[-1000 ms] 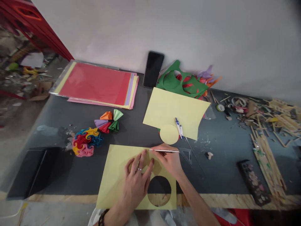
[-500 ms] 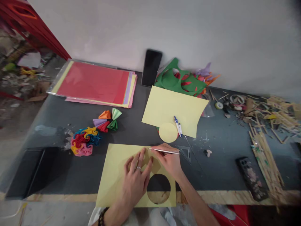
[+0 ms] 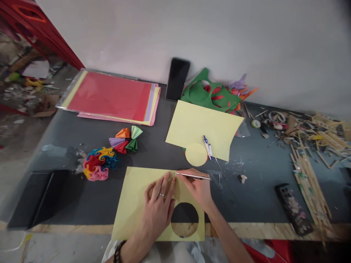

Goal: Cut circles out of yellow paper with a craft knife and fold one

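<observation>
The yellow sheet (image 3: 131, 197) with a round cut-out lies flat at the near middle of the dark table (image 3: 252, 208), its near border jutting past the edge. The left hand (image 3: 157, 212) is spread palm-down on it, grasping nothing; the right hand (image 3: 199, 188) pinches a slim pen-like tool (image 3: 196, 177) at the far border. Whether the tip touches the paper cannot be told. With that tip right by the left fingertips, a slip leftward could mark or nick a finger. The narrow strip right of the cut-out looks weak and could crease under the right wrist, and a bump on the overhang could skew the sheet. Farther off, a clear set square (image 3: 218, 179) sits just right of the right hand, where a sideways sweep could knock it; beyond, a yellow disc (image 3: 196, 154) and a compass (image 3: 207, 147) seem safer
</observation>
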Tool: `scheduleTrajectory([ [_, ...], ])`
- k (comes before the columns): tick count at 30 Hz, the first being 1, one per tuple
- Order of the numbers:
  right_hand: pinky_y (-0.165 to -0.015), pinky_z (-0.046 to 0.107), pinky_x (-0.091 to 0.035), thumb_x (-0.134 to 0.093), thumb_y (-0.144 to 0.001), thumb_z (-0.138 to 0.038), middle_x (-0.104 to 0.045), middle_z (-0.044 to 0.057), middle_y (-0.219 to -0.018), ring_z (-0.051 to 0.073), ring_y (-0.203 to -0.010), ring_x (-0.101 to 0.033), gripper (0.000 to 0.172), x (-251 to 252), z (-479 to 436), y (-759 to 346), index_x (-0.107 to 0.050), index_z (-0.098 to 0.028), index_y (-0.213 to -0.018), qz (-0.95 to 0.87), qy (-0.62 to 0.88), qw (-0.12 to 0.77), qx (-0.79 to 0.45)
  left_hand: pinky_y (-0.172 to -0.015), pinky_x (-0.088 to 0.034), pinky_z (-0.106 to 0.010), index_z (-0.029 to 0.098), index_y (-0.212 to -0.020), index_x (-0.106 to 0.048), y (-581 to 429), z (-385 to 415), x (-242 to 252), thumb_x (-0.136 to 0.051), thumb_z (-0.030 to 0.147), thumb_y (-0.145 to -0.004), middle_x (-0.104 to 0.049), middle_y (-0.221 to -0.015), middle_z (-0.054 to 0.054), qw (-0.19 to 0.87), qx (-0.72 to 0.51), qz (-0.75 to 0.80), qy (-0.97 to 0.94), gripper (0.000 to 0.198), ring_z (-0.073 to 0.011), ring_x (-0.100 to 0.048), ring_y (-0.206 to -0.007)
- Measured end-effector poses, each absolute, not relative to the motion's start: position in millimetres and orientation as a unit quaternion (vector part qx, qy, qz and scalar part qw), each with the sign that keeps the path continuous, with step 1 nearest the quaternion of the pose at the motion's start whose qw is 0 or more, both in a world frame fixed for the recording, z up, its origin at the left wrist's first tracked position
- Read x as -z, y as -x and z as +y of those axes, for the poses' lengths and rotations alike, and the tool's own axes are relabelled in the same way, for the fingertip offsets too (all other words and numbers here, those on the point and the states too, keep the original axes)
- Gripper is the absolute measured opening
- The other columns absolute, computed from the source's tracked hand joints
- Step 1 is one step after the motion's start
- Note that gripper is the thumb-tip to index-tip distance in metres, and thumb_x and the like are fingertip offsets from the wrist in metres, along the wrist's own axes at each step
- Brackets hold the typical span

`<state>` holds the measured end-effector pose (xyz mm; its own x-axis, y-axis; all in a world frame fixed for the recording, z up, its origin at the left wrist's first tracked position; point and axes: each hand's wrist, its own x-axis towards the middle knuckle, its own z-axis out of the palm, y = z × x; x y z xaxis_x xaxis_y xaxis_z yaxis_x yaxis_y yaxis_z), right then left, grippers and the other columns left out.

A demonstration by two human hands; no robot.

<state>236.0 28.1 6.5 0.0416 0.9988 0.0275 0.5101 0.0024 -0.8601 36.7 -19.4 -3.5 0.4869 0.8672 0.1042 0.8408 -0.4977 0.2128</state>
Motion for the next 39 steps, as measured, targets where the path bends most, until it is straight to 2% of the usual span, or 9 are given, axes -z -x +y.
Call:
scheduleTrajectory([
  [15,-0.072,0.024,-0.065,-0.072,-0.095,-0.025,-0.085,0.003,-0.088,0.016,-0.077,-0.080,0.012,-8.6,21.3,-235.0,-0.084,-0.025,-0.097,-0.602,0.620,0.409,-0.294,-0.117,-0.040,-0.046,0.027,-0.165,-0.035,-36.7,-19.4,2.2,-0.053,0.037,-0.101,-0.039,-0.174,-0.004,0.064,-0.086,0.498,-0.861,0.067,-0.0250,-0.048,-0.148],
  [21,-0.070,0.027,-0.065,-0.076,-0.091,-0.027,-0.085,0.003,-0.087,0.018,-0.074,-0.079,0.010,-6.6,15.5,-234.7,-0.085,-0.027,-0.096,-0.572,0.634,0.424,-0.301,-0.115,-0.041,-0.049,0.025,-0.163,-0.041,-38.1,-17.8,0.1,-0.055,0.035,-0.100,-0.041,-0.173,-0.006,0.061,-0.094,0.497,-0.861,0.065,-0.0274,-0.050,-0.146],
  [29,-0.066,0.026,-0.064,-0.076,-0.091,-0.028,-0.084,0.003,-0.086,0.018,-0.073,-0.079,0.009,-6.5,7.8,-237.2,-0.084,-0.028,-0.094,-0.562,0.639,0.417,-0.318,-0.110,-0.045,-0.049,0.029,-0.163,-0.040,-37.4,-15.6,-2.8,-0.056,0.036,-0.099,-0.044,-0.171,-0.004,0.076,-0.084,0.502,-0.857,0.067,-0.0292,-0.056,-0.138],
  [34,-0.067,0.027,-0.063,-0.075,-0.091,-0.026,-0.083,0.003,-0.086,0.018,-0.072,-0.078,0.012,-5.9,-0.5,-238.1,-0.083,-0.033,-0.096,-0.564,0.653,0.404,-0.304,-0.112,-0.043,-0.050,0.031,-0.164,-0.038,-41.2,-17.9,-1.7,-0.057,0.037,-0.098,-0.043,-0.172,-0.006,0.073,-0.072,0.510,-0.854,0.069,-0.0296,-0.054,-0.140],
  [39,-0.070,0.028,-0.063,-0.075,-0.091,-0.025,-0.082,0.004,-0.084,0.017,-0.073,-0.077,0.007,-6.9,-3.9,-234.3,-0.082,-0.026,-0.093,-0.577,0.661,0.393,-0.276,-0.111,-0.042,-0.051,0.031,-0.164,-0.038,-45.4,-17.4,-1.6,-0.059,0.037,-0.096,-0.046,-0.170,-0.007,0.078,-0.073,0.518,-0.849,0.071,-0.0310,-0.053,-0.139],
])
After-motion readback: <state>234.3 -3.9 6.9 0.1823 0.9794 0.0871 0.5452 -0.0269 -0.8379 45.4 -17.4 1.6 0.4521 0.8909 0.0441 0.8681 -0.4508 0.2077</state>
